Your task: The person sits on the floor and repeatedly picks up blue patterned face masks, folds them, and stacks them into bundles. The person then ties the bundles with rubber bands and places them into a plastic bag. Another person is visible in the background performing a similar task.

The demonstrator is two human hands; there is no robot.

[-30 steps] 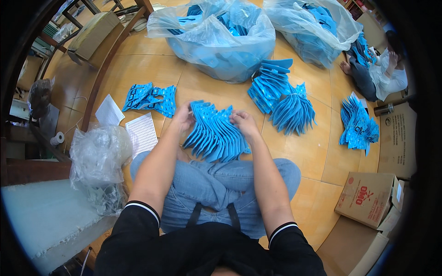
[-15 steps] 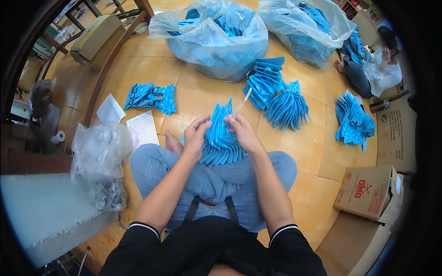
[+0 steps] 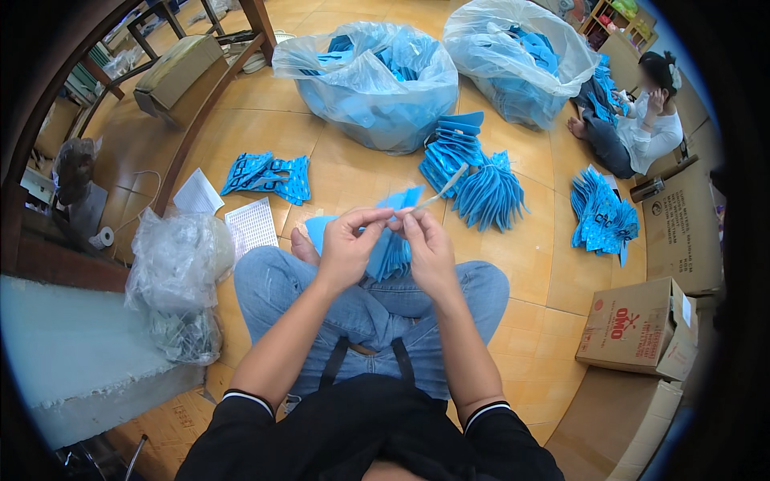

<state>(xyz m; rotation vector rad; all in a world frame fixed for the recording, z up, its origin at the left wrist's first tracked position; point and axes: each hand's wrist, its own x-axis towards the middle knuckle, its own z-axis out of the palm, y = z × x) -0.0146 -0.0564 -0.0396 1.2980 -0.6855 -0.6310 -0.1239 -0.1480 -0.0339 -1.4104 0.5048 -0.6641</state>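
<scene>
Your bundle of flat blue plastic pieces [image 3: 391,244] stands fanned upright over your lap, with a thin pale strip [image 3: 443,188] rising from its top edge. On the tiled floor [image 3: 529,264] beyond lie more blue fanned stacks [image 3: 473,180] and two clear plastic bags [image 3: 377,80] stuffed with the same pieces; nothing blocks your reach. Your left hand [image 3: 346,244] and right hand [image 3: 427,248] flank the bundle, both pinching its top closed between fingertips.

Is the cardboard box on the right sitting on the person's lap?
No, the cardboard box stands on the tiled floor, apart from the legs.
</scene>
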